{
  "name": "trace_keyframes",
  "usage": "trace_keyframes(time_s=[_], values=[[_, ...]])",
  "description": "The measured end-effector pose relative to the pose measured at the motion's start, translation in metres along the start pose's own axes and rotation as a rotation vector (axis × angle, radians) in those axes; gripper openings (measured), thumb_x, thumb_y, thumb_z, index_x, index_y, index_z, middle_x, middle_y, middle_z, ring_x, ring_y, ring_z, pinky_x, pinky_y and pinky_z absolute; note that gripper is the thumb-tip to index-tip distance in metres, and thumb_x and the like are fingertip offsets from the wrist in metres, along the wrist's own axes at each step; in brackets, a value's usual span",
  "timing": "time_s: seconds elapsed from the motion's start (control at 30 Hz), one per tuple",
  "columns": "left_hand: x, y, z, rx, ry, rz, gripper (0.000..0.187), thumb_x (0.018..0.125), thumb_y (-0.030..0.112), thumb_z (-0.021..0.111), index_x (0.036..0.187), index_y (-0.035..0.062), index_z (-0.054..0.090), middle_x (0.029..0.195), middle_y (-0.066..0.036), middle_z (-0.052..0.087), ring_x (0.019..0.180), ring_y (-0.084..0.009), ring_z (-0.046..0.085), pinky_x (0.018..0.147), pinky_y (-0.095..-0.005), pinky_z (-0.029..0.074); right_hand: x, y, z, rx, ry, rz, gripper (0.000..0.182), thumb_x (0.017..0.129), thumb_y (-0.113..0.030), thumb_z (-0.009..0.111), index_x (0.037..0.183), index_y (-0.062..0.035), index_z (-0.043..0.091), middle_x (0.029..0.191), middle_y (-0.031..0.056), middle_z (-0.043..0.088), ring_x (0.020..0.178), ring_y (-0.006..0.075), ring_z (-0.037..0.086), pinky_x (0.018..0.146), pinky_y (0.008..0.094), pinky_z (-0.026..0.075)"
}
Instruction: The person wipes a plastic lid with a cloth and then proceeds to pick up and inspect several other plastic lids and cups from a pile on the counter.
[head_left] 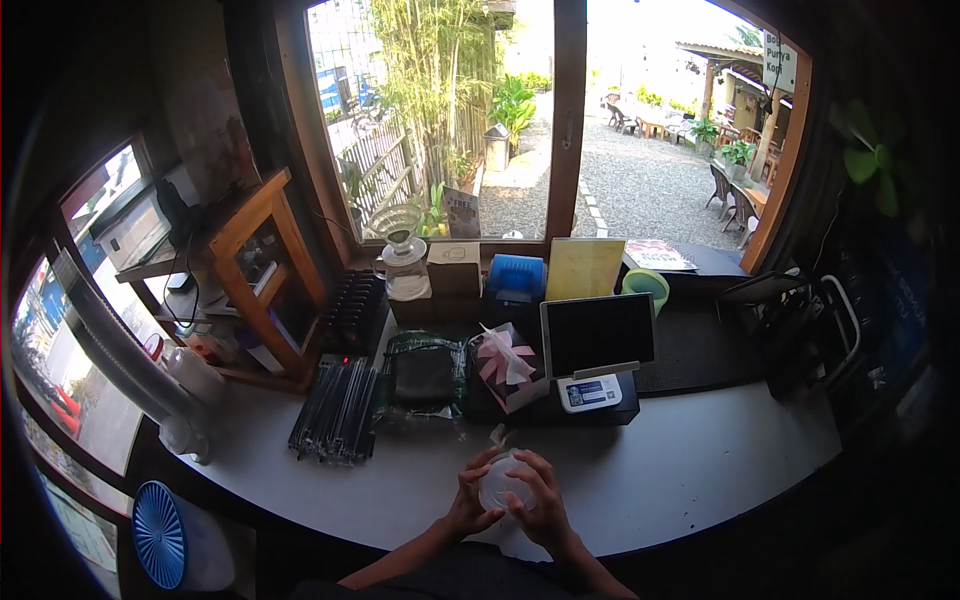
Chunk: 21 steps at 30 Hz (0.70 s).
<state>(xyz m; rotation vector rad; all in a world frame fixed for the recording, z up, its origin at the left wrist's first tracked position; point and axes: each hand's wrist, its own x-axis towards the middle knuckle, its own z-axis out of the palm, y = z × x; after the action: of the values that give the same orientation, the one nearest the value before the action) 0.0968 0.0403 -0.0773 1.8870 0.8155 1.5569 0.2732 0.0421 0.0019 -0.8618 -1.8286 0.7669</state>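
Observation:
Close to the counter's front edge, my left hand point(473, 494) and my right hand point(539, 500) curl around a round, clear plastic cup or lid point(503, 484). Fingers of both hands wrap its sides, with the thumbs toward me. Its round face points up at the camera, and the fingers cover much of its rim. Just beyond my fingertips is a small, pale curled strip point(499, 435). Farther back sits a dark box with a pink ribbon point(508, 362), beside a tablet on a stand point(598, 337).
Black wrapped sticks point(336, 410) and a dark plastic packet point(424, 372) lie left on the white counter point(720, 455). A glass dripper point(400, 240), blue dispenser point(517, 278) and green cup point(646, 290) line the window. A tall clear tube of stacked cups point(115, 340) leans at left.

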Motion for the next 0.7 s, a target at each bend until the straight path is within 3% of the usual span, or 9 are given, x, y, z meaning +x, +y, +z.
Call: trace_keyframes(time_s=[0.37, 0.7], values=[[0.003, -0.002, -0.004, -0.089, -0.02, -0.122, 0.08, 0.091, 0.053, 0.072, 0.142, 0.013, 0.026, 0.151, -0.029, 0.032, 0.142, -0.044, 0.037, 0.114, -0.0548, 0.036, -0.002, -0.001, 0.017, 0.075, 0.197, 0.095, 0.024, 0.088, -0.015, 0.065, 0.108, -0.0035, 0.068, 0.137, 0.0192, 0.057, 0.131, 0.0389, 0.051, 0.11, 0.0489, 0.042], [-0.01, -0.018, 0.007, -0.061, 0.051, -0.201, 0.088, 0.092, 0.068, 0.06, 0.145, 0.0085, 0.022, 0.148, -0.029, 0.035, 0.137, -0.0416, 0.043, 0.112, -0.0537, 0.035, 0.003, 0.009, 0.018, 0.036, 0.238, 0.011, 0.027, 0.085, -0.016, 0.066, 0.109, -0.0044, 0.069, 0.135, 0.0181, 0.059, 0.128, 0.0388, 0.053, 0.108, 0.0494, 0.043]])
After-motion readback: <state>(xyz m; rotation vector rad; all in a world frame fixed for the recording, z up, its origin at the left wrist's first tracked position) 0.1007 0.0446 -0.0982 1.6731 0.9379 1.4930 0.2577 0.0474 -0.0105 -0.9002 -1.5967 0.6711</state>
